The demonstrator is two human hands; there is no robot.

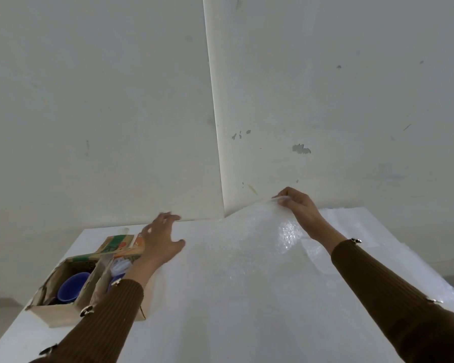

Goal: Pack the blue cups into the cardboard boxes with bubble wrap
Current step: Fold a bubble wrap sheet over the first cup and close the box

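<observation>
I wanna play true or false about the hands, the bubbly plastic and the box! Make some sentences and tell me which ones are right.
1. The right hand pinches the bubble wrap and holds its far edge up off the table. True.
2. The left hand holds a blue cup. False: its fingers are spread and hold nothing.
3. A blue cup sits inside the cardboard box. True.
4. The cardboard box stands to the right of the bubble wrap. False: it stands to the left of it, by the left arm, with its top open.
</observation>
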